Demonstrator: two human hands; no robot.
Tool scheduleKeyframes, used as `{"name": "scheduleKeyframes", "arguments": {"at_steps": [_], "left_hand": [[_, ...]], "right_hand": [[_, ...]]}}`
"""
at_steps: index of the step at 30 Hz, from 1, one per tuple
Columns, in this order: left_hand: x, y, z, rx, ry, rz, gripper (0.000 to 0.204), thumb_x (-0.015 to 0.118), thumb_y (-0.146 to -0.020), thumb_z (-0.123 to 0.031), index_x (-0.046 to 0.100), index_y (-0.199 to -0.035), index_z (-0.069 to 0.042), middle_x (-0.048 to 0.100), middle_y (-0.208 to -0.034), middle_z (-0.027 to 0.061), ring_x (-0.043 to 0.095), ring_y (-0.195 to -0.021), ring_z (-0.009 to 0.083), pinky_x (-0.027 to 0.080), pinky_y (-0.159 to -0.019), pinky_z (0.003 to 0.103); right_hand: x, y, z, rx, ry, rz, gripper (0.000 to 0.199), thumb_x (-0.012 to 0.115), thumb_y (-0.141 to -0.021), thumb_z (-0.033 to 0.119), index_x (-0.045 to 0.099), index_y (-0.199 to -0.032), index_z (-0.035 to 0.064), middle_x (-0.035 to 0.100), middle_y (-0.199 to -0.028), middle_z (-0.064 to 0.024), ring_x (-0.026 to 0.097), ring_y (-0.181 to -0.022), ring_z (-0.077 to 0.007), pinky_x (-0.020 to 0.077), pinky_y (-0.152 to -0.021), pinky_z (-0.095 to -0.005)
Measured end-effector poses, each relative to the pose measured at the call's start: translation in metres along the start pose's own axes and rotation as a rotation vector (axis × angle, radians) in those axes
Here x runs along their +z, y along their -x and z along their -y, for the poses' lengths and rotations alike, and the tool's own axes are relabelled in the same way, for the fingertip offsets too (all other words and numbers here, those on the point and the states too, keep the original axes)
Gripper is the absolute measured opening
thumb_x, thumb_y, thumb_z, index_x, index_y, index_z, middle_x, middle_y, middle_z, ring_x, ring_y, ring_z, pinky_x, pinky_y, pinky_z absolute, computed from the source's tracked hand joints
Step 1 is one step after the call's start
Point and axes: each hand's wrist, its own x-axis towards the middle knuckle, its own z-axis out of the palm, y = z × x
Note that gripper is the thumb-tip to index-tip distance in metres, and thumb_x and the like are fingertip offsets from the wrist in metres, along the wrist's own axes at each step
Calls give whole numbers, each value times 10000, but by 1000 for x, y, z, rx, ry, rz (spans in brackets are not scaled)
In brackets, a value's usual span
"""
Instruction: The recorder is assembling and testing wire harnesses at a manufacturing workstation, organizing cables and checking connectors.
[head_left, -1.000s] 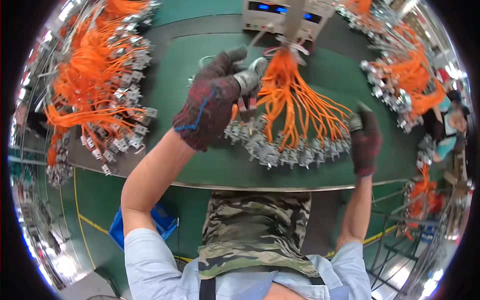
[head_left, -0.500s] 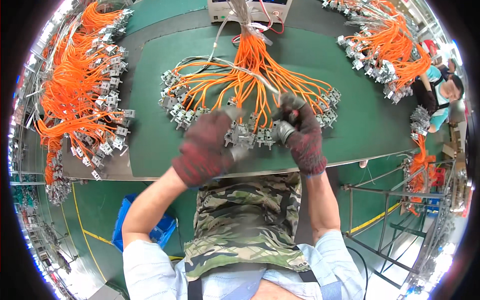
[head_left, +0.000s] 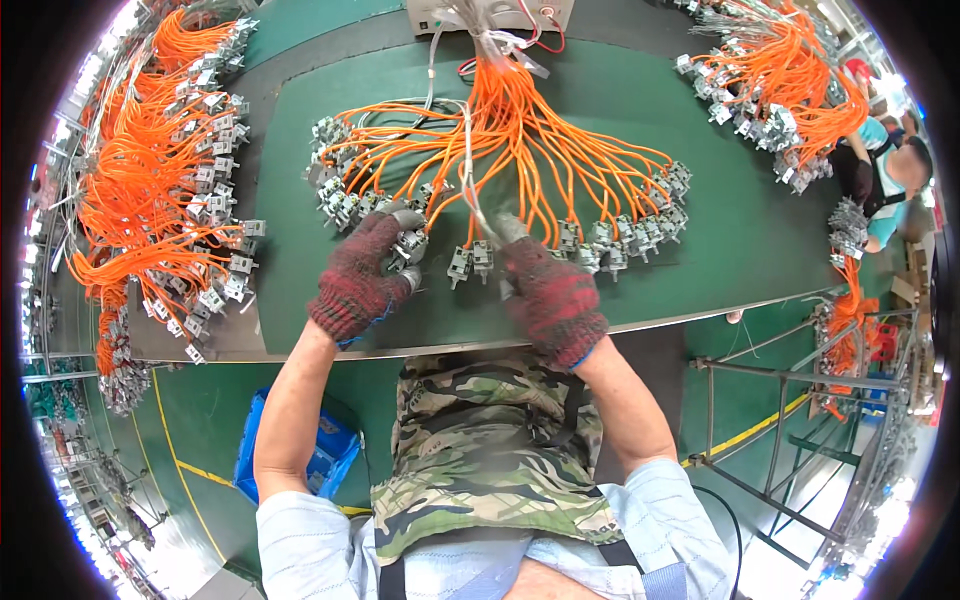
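Observation:
A fan of orange cables (head_left: 520,140) spreads over the green table mat, each cable ending in a grey metal connector. My left hand (head_left: 362,272), in a dark red and grey knitted glove, is closed around one connector (head_left: 408,246) at the left front of the fan. Toward the middle, my right hand (head_left: 552,298), gloved alike, is closed on the lower end of a whitish-grey cable (head_left: 467,150); the cable's tip is hidden by the fingers. Two connectors (head_left: 470,262) lie between my hands. Past my right hand, several more connectors (head_left: 620,242) sit in a curved row.
A pale instrument box (head_left: 490,18) with red and white leads stands at the table's far edge. Large orange cable bundles lie at left (head_left: 150,190) and far right (head_left: 790,90). A blue crate (head_left: 325,450) and a metal frame (head_left: 780,390) flank me below. Another person (head_left: 890,185) is at right.
My right hand has moved left with the grey cable, which now hangs steeper. My left hand has moved left and now grips a connector. Connectors in the middle have spread apart.

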Motion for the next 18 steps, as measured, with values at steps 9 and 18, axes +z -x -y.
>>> {"name": "scheduleKeyframes", "arguments": {"at_steps": [9,18], "left_hand": [[58,12,-26,33,-442,-12,940,945,-685,-305,518,-1487,-66,544,-1476,286,560,-1325,496,506,-1081,559],[15,-43,-11,357,-509,-119,697,731,-761,-92,589,-1443,-69,632,-1335,201,588,-1246,419,471,-1092,537]], "right_hand": [[-10,1,-3,168,-306,17,571,772,-921,132,596,-1463,92,752,-1132,-77,742,-908,-234,595,-863,-349],[-58,16,-11,264,-1003,-113,463,757,-963,65,637,-1410,79,668,-1043,20,618,-856,-81,524,-709,-262]]}}
